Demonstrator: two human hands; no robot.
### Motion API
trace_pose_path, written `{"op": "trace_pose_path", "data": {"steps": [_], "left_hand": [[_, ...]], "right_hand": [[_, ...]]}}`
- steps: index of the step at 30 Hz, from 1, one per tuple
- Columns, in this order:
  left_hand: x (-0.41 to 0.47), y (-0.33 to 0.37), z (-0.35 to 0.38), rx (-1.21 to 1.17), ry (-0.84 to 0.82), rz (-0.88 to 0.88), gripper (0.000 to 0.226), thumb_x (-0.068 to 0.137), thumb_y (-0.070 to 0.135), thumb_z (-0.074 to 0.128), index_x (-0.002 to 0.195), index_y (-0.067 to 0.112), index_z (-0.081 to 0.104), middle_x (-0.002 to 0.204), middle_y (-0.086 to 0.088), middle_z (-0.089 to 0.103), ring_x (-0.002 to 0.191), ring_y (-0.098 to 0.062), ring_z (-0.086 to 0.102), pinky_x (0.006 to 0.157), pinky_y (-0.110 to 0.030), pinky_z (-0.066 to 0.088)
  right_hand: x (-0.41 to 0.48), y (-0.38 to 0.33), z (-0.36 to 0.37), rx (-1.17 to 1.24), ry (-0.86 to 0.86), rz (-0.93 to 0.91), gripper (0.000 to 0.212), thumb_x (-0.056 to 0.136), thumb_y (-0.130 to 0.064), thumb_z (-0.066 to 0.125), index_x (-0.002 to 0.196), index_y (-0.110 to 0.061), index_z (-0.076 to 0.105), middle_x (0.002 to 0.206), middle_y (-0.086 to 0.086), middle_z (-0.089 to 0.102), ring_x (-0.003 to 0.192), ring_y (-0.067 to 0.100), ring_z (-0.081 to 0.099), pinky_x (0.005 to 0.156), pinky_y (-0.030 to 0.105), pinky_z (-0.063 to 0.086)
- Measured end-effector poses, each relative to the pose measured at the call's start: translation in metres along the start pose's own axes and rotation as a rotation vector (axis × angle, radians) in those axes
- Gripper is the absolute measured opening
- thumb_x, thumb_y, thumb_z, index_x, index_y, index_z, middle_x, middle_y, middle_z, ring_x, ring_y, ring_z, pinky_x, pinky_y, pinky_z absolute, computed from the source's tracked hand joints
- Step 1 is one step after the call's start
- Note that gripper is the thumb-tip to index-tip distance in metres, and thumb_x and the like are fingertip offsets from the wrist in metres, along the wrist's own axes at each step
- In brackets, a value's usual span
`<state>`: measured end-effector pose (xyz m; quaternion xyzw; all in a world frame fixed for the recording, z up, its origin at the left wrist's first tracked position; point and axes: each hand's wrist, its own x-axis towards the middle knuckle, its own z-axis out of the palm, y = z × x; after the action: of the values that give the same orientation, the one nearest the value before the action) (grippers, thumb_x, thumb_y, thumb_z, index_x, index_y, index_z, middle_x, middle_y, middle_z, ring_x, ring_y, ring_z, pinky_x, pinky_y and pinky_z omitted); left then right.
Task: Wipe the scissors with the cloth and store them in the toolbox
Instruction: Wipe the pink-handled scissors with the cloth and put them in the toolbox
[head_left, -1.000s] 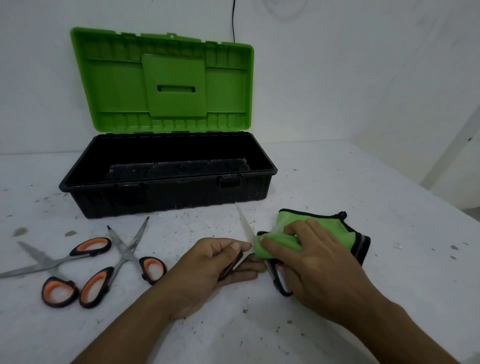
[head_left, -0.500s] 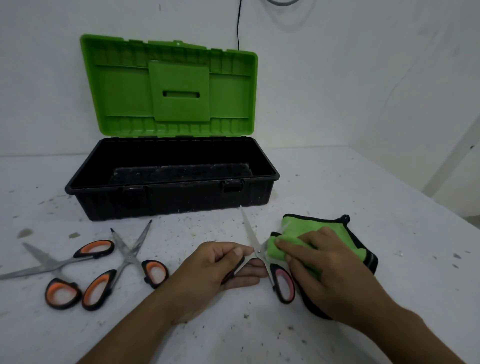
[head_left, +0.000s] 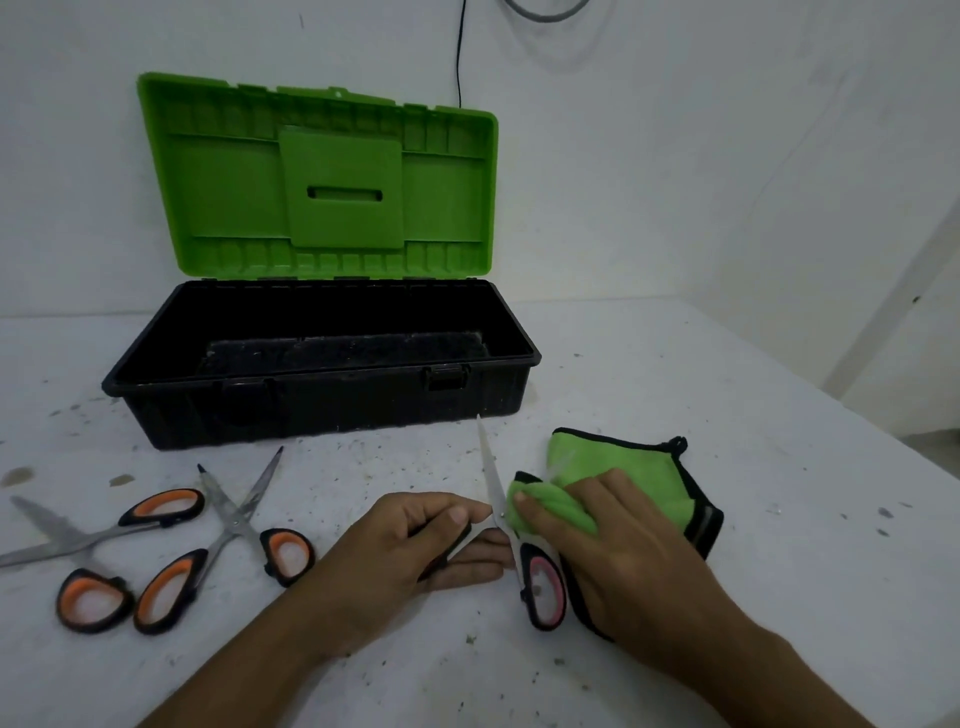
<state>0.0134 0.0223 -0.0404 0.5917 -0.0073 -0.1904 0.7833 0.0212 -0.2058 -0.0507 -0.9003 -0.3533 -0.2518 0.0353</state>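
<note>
A white bench (head_left: 675, 395), speckled with dark flecks and stains, stands against a plain white wall (head_left: 675, 156). Above the bench, a thin black cable (head_left: 459, 57) hangs down the wall. The light is dim and even.

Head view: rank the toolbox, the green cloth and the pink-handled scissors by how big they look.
1. toolbox, by far the largest, though farthest away.
2. green cloth, partly under the right hand.
3. pink-handled scissors, partly hidden by both hands; close to the cloth in length, unsure.
</note>
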Motion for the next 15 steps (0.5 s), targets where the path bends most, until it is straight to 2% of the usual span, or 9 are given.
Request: {"op": "trace_pose_path", "data": {"steps": [4, 7, 10, 13, 15], "left_hand": [[0.001, -0.001, 0.002, 0.013, -0.024, -0.013, 0.027, 0.099, 0.011, 0.043, 0.109, 0.000, 0.066, 0.098, -0.020, 0.076, 0.096, -0.030, 0.074, 0.081, -0.031, 0.061], [0.002, -0.001, 0.004, 0.003, -0.002, -0.022, 0.027, 0.099, 0.011, 0.044, 0.110, 0.000, 0.065, 0.098, -0.020, 0.076, 0.096, -0.030, 0.074, 0.082, -0.032, 0.061], [0.002, 0.000, 0.004, 0.010, 0.005, -0.013, 0.027, 0.099, 0.010, 0.044, 0.110, -0.002, 0.065, 0.098, -0.021, 0.076, 0.095, -0.031, 0.074, 0.081, -0.033, 0.061], [0.001, 0.000, 0.005, -0.010, 0.001, -0.007, 0.026, 0.098, 0.008, 0.044, 0.109, -0.003, 0.065, 0.097, -0.023, 0.075, 0.093, -0.033, 0.074, 0.078, -0.031, 0.062], [0.000, 0.001, 0.005, -0.018, -0.002, -0.011, 0.025, 0.098, 0.007, 0.044, 0.106, -0.002, 0.066, 0.096, -0.024, 0.075, 0.091, -0.032, 0.074, 0.075, -0.030, 0.062]], "right_hand": [[-0.002, 0.029, 0.004, -0.033, 0.086, 0.190, 0.054, 0.077, 0.000, 0.058, 0.130, -0.014, 0.061, 0.087, 0.008, 0.058, 0.079, 0.026, 0.047, 0.061, 0.039, 0.049], [-0.002, 0.035, 0.002, -0.021, 0.148, 0.289, 0.055, 0.079, 0.004, 0.063, 0.130, -0.013, 0.061, 0.092, 0.009, 0.061, 0.084, 0.029, 0.051, 0.066, 0.043, 0.051], [0.002, 0.018, -0.003, 0.037, 0.173, 0.218, 0.046, 0.085, -0.007, 0.053, 0.130, -0.011, 0.060, 0.094, 0.009, 0.060, 0.086, 0.026, 0.049, 0.071, 0.035, 0.046], [0.002, 0.009, 0.003, 0.072, 0.065, 0.072, 0.048, 0.085, -0.009, 0.058, 0.133, -0.014, 0.057, 0.090, 0.006, 0.056, 0.081, 0.024, 0.047, 0.067, 0.034, 0.044], [0.001, 0.015, 0.008, 0.087, 0.080, 0.142, 0.044, 0.087, -0.013, 0.059, 0.131, -0.016, 0.059, 0.088, 0.004, 0.056, 0.079, 0.021, 0.045, 0.065, 0.034, 0.044]]}}
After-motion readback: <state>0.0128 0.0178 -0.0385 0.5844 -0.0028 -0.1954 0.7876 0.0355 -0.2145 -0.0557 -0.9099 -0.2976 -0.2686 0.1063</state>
